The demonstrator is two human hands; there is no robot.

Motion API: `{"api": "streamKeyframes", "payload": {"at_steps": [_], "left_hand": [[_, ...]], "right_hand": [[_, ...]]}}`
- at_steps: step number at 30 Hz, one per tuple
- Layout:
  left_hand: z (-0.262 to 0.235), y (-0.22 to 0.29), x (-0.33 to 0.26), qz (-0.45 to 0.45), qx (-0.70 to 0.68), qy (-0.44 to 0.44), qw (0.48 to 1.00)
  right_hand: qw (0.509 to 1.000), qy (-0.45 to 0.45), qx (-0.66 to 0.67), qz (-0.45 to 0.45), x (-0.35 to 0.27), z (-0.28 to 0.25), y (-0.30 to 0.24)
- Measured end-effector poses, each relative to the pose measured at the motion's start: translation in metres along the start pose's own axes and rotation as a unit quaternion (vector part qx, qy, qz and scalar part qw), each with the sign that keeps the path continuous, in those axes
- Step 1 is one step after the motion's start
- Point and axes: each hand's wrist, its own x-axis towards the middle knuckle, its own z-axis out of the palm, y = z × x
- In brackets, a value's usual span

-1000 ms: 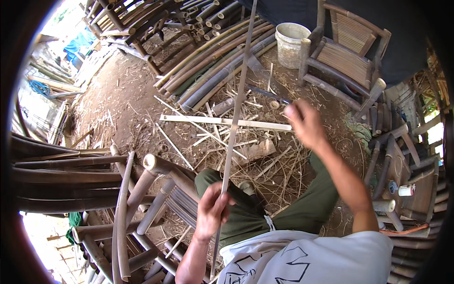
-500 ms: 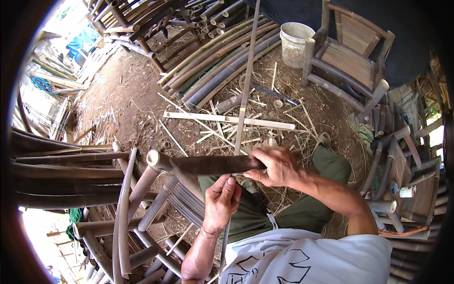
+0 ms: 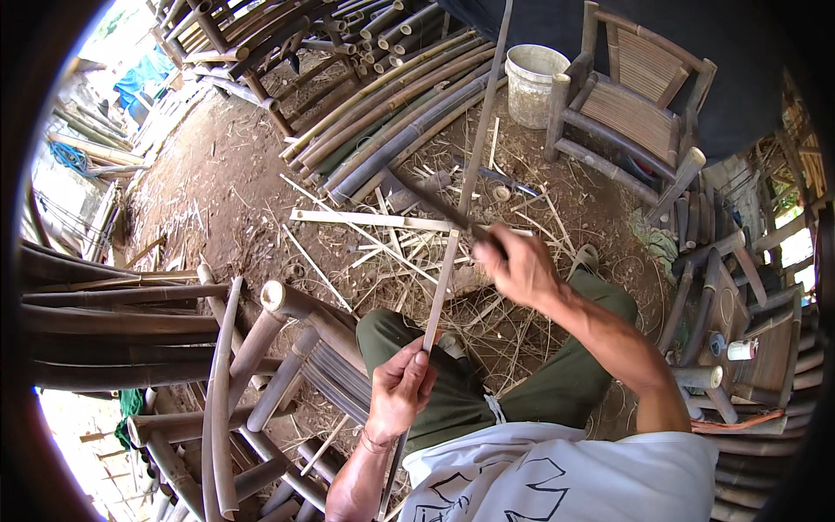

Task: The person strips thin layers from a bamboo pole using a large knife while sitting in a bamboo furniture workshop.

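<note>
My left hand (image 3: 401, 387) is closed around a long, narrow bamboo strip (image 3: 442, 287). The strip runs from below my wrist up past the far scraps, and its near stretch looks paler than the far one. My right hand (image 3: 519, 268) grips a machete (image 3: 435, 205) by the handle. Its dark blade shows nearly edge-on, points to the far left and crosses the strip beyond my left hand; whether it touches the strip I cannot tell. Under both hands are my green-trousered legs (image 3: 557, 344).
A bamboo chair frame (image 3: 322, 331) stands close on my left, with curved bamboo pieces (image 3: 224, 409) leaning there. Scattered bamboo slivers (image 3: 409, 239) cover the ground ahead. Farther off are bamboo poles (image 3: 383, 130), a white bucket (image 3: 532, 96) and a bamboo chair (image 3: 631, 113).
My right hand has drawn away from the left, and the machete has swung forward and turned from broadside to nearly edge-on. The strip's far end has shifted right. My left hand keeps its hold.
</note>
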Motion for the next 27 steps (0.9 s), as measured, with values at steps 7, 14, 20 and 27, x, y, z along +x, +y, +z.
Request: {"api": "streamKeyframes", "payload": {"at_steps": [7, 14, 20, 27], "left_hand": [[-0.019, -0.024, -0.025, -0.008, -0.017, -0.018, 1.000], [-0.080, -0.080, -0.106, -0.015, -0.018, -0.028, 0.999], [-0.096, -0.113, -0.132, -0.051, -0.069, 0.001, 0.996], [-0.096, -0.115, -0.119, -0.053, -0.012, 0.017, 0.998]], "right_hand": [[0.987, 0.054, -0.152, 0.017, 0.032, -0.052, 0.058], [0.957, 0.089, -0.209, 0.182, 0.068, -0.160, 0.108], [0.947, 0.112, -0.262, 0.145, 0.092, -0.220, 0.116], [0.935, 0.224, -0.275, -0.020, 0.092, -0.229, 0.133]]}}
